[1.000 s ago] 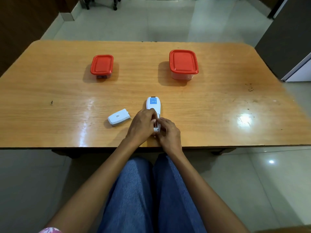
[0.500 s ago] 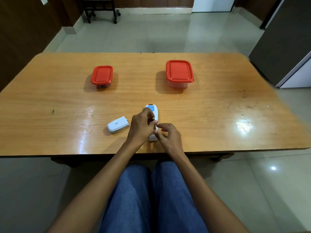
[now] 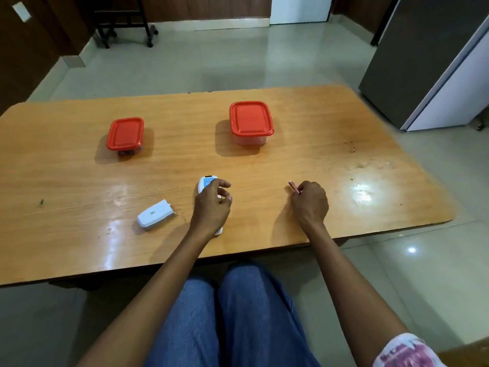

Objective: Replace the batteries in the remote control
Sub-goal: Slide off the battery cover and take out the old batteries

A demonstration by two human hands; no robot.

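My right hand [image 3: 310,202] has moved away holding one battery [image 3: 294,187], so an old cell is out; the remote [image 3: 207,181] lies under my loosely open left hand [image 3: 211,205].

Two clear plastic containers with red lids stand toward the far edge of the wooden tabletop [image 3: 304,154]: a smaller one [image 3: 125,134] on the left and a larger one [image 3: 250,119] nearer the middle. One white remote control [image 3: 205,182] lies near the front edge, with one white battery cover [image 3: 155,214] beside it. One slim reddish battery [image 3: 294,187] is visible. Two bare hands are in view.
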